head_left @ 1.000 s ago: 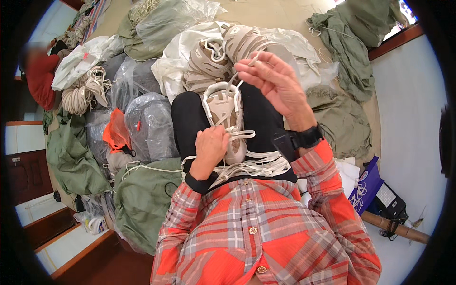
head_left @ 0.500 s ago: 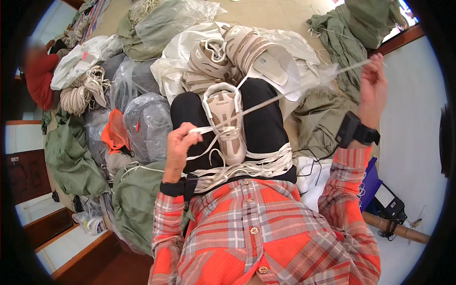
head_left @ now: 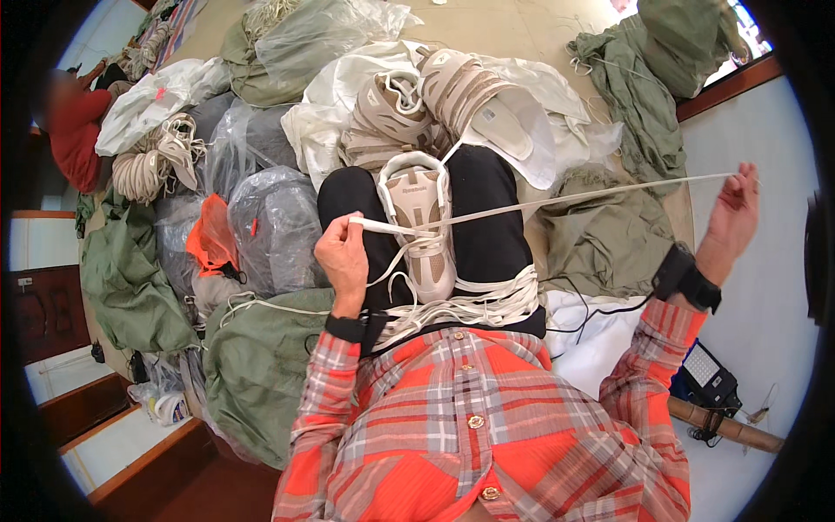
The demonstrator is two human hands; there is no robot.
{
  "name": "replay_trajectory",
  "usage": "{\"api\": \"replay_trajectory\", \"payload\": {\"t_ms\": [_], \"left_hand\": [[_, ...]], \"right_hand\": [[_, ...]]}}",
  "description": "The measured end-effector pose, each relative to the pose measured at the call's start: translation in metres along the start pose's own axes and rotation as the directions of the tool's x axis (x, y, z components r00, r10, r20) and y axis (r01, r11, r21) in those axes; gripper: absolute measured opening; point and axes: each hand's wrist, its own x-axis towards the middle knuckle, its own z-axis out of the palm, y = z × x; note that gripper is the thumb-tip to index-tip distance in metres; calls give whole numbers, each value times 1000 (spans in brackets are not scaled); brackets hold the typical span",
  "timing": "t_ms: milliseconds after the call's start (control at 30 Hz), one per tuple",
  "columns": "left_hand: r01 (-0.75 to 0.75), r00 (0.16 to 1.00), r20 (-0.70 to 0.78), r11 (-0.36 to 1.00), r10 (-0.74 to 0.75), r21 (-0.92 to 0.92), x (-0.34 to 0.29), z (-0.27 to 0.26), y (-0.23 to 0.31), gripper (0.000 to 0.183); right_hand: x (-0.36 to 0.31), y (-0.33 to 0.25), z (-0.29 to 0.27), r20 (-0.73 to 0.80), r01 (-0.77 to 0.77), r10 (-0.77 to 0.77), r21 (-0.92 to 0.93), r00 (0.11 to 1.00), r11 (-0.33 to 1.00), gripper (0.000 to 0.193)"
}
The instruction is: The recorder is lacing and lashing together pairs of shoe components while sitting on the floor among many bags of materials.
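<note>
A beige shoe upper (head_left: 416, 204) rests between my thighs, its heel opening away from me. Through its eyelets runs a flat whitish shoelace (head_left: 557, 199). My left hand (head_left: 342, 259), just left of the shoe, is closed on a short stretch of the lace. Far out to the right, my right hand (head_left: 735, 211) pinches the long end, and the lace is drawn taut between the shoe and those fingers. A bundle of loose laces (head_left: 496, 298) lies across my lap below the toe.
Stacked beige shoe uppers (head_left: 461, 96) lie beyond my knees on white plastic. Clear plastic bags (head_left: 274, 217), an orange bag (head_left: 211, 239) and green cloth sacks (head_left: 261, 374) crowd the left. Another green cloth (head_left: 609, 222) lies right. A person in red (head_left: 76, 130) sits far left.
My right hand has moved outward to the right and down, drawing the lace straighter and tighter. My left hand has shifted slightly right and up.
</note>
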Motion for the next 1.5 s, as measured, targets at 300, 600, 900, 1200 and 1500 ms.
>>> {"api": "replay_trajectory", "payload": {"t_ms": [300, 600, 900, 1200, 1500], "left_hand": [[725, 572, 643, -52, -509, -687, -33, -3, 18, 20], [785, 339, 936, -521, -93, -337, -42, 5, -12, 13], [386, 881, 401, 872, -253, -299, -41, -11, 25, 25], [-677, 571, 800, 656, 183, 333, -42, -13, 28, 10], [-256, 762, 626, 965, 164, 58, -4, 42, 34, 20]], "right_hand": [[-6, -11, -10, -43, 37, -45, -171, 998, 985, 27], [65, -52, -51, -23, 141, -166, -414, 986, 899, 22], [83, -23, -146, 160, 272, -247, -805, 956, 527, 25], [-226, 190, 88, 814, 579, 323, -574, 483, 579, 8], [-246, 180, 103, 838, 792, 410, -506, 359, 341, 10]]}}
